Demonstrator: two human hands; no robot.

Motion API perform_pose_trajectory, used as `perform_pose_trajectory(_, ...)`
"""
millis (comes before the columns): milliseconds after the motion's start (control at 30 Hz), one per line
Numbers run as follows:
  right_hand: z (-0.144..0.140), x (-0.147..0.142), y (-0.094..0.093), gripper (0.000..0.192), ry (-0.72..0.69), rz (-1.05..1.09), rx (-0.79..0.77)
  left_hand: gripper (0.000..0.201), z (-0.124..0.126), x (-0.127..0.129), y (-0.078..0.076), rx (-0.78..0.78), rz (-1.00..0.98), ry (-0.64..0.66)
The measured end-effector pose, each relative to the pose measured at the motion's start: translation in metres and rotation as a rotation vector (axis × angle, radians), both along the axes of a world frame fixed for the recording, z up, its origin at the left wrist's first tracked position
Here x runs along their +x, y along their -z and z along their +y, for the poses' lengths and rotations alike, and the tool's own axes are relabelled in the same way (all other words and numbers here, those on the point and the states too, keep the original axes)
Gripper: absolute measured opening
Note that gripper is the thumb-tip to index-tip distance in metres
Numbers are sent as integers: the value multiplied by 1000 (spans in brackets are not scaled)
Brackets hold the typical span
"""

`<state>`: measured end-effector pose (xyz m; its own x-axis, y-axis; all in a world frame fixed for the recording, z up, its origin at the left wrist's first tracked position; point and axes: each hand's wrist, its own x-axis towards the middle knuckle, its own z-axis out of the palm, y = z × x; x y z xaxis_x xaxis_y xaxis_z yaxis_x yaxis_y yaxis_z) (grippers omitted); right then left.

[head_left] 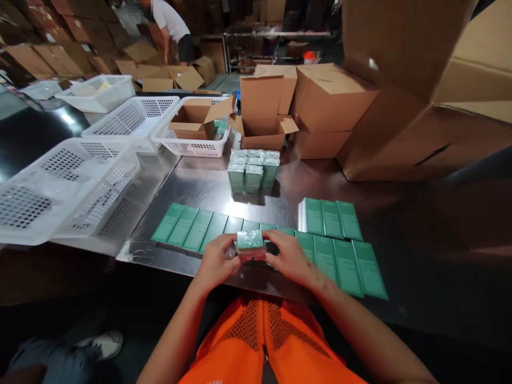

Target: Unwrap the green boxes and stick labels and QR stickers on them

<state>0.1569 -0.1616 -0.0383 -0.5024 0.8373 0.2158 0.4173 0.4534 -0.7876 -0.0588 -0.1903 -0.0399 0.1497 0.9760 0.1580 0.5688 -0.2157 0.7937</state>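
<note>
My left hand (216, 260) and my right hand (288, 257) both grip one small green box (250, 241), wrapped in clear film, held upright just above the near edge of the steel table (192, 186). Beneath and beside my hands lies a row of flat green boxes (196, 228), continuing to the right as more flat green boxes (346, 261). A second short row of flat green boxes (333, 217) sits behind it on the right. A cluster of upright wrapped green boxes (253, 170) stands further back at the middle.
White perforated plastic baskets (64, 186) line the left side; one basket (192, 144) holds an open cardboard carton. Open and closed cardboard cartons (328, 106) stand at the back and right. A person (174, 26) bends over cartons far back.
</note>
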Motion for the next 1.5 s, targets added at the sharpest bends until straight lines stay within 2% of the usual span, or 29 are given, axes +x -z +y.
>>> perform_pose_trajectory(67, -2, 0, 3, 38, -43, -71, -26, 17, -1, -1, 3, -28, 130, 16)
perform_pose_trajectory(133, -3, 1, -3, 60, -57, -46, -13, 19, -3, -2, 4, -27, 212, 40)
perform_pose_trajectory(200, -1, 2, -15, 85, -52, 60, 5, 33, -6, -5, 5, 42, 188, 47)
perform_pose_trajectory(233, 1, 2, -22, 84, -54, 107, 5, 43, -8, -7, 5, 105, 147, 39)
perform_pose_trajectory(300, 6, 2, -35, 60, -71, 158, -24, 50, -11, -10, 6, 252, 72, 23)
perform_pose_trajectory(367, 10, 0, -43, 37, -66, 184, -91, 36, -12, -12, 6, 381, 61, 18)
perform_pose_trajectory(400, 12, -2, -44, 32, -42, 206, -139, 28, -13, -12, 5, 431, 72, 16)
perform_pose_trajectory(533, 14, -11, -43, 37, 85, 334, -333, 1, -13, -5, -1, 558, 134, -39)
perform_pose_trajectory(600, 20, -10, -43, 39, 138, 423, -366, 9, -14, 0, -5, 571, 182, -44)
perform_pose_trajectory(667, 38, 0, -45, 40, 212, 533, -351, 11, -16, 4, -9, 534, 217, 28)
perform_pose_trajectory(767, 84, 29, -48, 45, 379, 647, -295, 15, -26, 10, -14, 406, 174, 216)
perform_pose_trajectory(900, 145, 72, -37, 55, 498, 393, -230, 24, -42, 14, -16, 198, -130, 383)
perform_pose_trajectory(1000, 163, 88, -21, 55, 464, 202, -255, 25, -52, 13, -9, 65, -369, 373)
perform_pose_trajectory(1133, 157, 98, -4, 43, 344, -71, -268, 29, -61, 7, 5, -77, -498, 97)
perform_pose_trajectory(1233, 148, 106, 3, 36, 338, -273, -207, 32, -64, 2, 8, -170, -554, -115)
perform_pose_trajectory(1333, 139, 104, 3, 32, 411, -442, -94, 12, -62, 0, 3, -212, -562, -136)
perform_pose_trajectory(1433, 130, 84, -10, 36, 487, -513, 48, 14, -58, 3, -5, -81, -526, -103)
perform_pose_trajectory(1500, 125, 59, -24, 45, 491, -513, 221, 13, -58, 8, -9, -81, -599, -171)
